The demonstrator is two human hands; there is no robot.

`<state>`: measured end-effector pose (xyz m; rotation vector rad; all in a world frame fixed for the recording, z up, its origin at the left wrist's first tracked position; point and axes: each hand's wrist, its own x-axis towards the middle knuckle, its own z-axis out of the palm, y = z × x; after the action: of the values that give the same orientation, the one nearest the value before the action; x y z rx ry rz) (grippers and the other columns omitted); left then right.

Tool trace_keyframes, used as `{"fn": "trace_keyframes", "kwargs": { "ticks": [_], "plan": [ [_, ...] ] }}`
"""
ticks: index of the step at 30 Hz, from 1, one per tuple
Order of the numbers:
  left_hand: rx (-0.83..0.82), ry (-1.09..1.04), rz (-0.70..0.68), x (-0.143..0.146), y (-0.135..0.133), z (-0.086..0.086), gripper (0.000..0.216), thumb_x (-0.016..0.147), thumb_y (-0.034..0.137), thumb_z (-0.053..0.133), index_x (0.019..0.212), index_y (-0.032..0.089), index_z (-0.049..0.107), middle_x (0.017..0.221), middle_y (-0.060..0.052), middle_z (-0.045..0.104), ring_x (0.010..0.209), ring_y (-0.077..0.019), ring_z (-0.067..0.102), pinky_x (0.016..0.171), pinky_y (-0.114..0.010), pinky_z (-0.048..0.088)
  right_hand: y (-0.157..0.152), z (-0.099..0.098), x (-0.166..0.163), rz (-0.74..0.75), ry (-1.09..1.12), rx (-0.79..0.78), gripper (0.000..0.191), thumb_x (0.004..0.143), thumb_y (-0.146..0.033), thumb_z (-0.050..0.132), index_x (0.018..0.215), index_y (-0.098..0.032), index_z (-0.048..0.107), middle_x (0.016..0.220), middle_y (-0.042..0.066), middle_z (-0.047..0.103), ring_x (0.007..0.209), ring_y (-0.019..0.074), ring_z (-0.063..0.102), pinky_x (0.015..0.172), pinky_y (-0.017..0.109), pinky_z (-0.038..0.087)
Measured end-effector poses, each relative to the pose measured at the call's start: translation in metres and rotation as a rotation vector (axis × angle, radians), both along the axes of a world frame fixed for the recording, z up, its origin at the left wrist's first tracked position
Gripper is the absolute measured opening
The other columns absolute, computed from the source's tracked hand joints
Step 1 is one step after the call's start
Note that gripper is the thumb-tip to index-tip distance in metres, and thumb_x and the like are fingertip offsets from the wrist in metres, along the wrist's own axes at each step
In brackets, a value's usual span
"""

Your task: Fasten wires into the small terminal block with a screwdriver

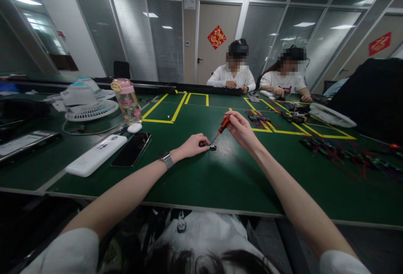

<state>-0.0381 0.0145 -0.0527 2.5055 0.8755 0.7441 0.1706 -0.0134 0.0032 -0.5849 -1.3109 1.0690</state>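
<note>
Dark hair (185, 262): hung in at the bottom edge over a white shirt (208, 223), presumably because the head was bowed toward the hands.
Left hand (191, 145): closed on a small circuit board (213, 147) near the middle of the green table (195, 183), fingers low against the surface; the pinch likely kept so light a piece from skidding.
Right hand (242, 129): just beside the left but apart from it, clamped around the handle of an orange-and-black screwdriver (224, 123), the wrist raised, seemingly so the shaft could slant down toward the board.
Screwdriver tip: ended at the board or just beside it; at this scale, contact could not be told.
Dark phone (131, 150): lay flat beside a white device (96, 155), both left of the forearm, probably to leave room for it.
Bottle (127, 104): stood upright beyond them near a white fan (78, 95), perhaps to stay clear of the elbows.
Wired boards (355, 156): were heaped at the right, perhaps to be within the right arm's reach.
Yellow tape (157, 121): outlined rectangles, apparently to divide the surface.
Co-worker (233, 76): sat across, beside a second person (285, 82).
</note>
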Motion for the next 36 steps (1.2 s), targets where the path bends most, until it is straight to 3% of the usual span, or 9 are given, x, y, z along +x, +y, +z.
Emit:
{"fn": "trace_keyframes", "kwargs": {
  "ticks": [4, 8, 17, 24, 30, 36],
  "plan": [
    [0.019, -0.006, 0.002, -0.0001, 0.001, -0.0015, 0.013, 0.086, 0.028, 0.065, 0.09, 0.017, 0.07, 0.087, -0.003, 0.062, 0.079, -0.0161, 0.058, 0.073, -0.027, 0.043, -0.0018, 0.0016, -0.0009, 0.025, 0.008, -0.008, 0.033, 0.075, -0.049, 0.074, 0.1, -0.03, 0.066, 0.087, -0.001, 0.068, 0.085, 0.0156, 0.064, 0.088, 0.034, 0.051],
    [0.016, 0.001, 0.008, -0.0001, 0.0013, -0.0017, 0.015, 0.086, 0.031, 0.064, 0.091, 0.018, 0.07, 0.089, -0.004, 0.063, 0.08, -0.0165, 0.059, 0.074, -0.028, 0.044, 0.0, 0.0001, -0.0007, 0.026, 0.038, -0.022, 0.03, 0.076, -0.05, 0.073, 0.096, -0.029, 0.066, 0.089, 0.0, 0.069, 0.089, 0.0165, 0.065, 0.092, 0.037, 0.05],
    [0.014, -0.001, 0.007, -0.0001, -0.0002, 0.0001, 0.015, 0.086, 0.028, 0.065, 0.091, 0.016, 0.071, 0.088, -0.004, 0.062, 0.078, -0.0158, 0.059, 0.072, -0.026, 0.044, 0.0035, -0.0037, 0.0005, -0.041, 0.038, -0.007, 0.024, 0.074, -0.046, 0.076, 0.089, -0.029, 0.068, 0.078, -0.003, 0.064, 0.077, 0.0138, 0.06, 0.08, 0.031, 0.053],
    [0.007, -0.012, -0.001, -0.0001, -0.0004, 0.0003, 0.013, 0.086, 0.028, 0.065, 0.091, 0.017, 0.07, 0.088, -0.003, 0.062, 0.079, -0.0157, 0.059, 0.072, -0.026, 0.043, 0.0006, -0.0013, -0.0006, 0.03, 0.066, -0.035, 0.034, 0.077, -0.045, 0.074, 0.108, -0.031, 0.066, 0.089, -0.001, 0.07, 0.09, 0.0152, 0.066, 0.093, 0.035, 0.05],
    [0.013, -0.009, -0.001, 0.0004, 0.0002, -0.0002, 0.014, 0.086, 0.028, 0.065, 0.091, 0.016, 0.071, 0.088, -0.004, 0.062, 0.078, -0.0161, 0.058, 0.071, -0.026, 0.043, 0.0011, -0.0031, -0.0019, 0.025, 0.093, -0.037, 0.026, 0.076, -0.047, 0.075, 0.093, -0.03, 0.067, 0.089, -0.001, 0.07, 0.089, 0.0163, 0.065, 0.089, 0.035, 0.052],
    [0.003, -0.009, 0.004, -0.0001, 0.0009, -0.0016, 0.014, 0.086, 0.029, 0.065, 0.091, 0.017, 0.071, 0.088, -0.003, 0.062, 0.079, -0.0159, 0.059, 0.07, -0.026, 0.043, 0.0018, -0.0028, -0.0029, -0.019, 0.088, -0.022, 0.025, 0.071, -0.046, 0.078, 0.086, -0.029, 0.07, 0.083, -0.003, 0.065, 0.078, 0.0123, 0.06, 0.079, 0.027, 0.052]
  ]
}}
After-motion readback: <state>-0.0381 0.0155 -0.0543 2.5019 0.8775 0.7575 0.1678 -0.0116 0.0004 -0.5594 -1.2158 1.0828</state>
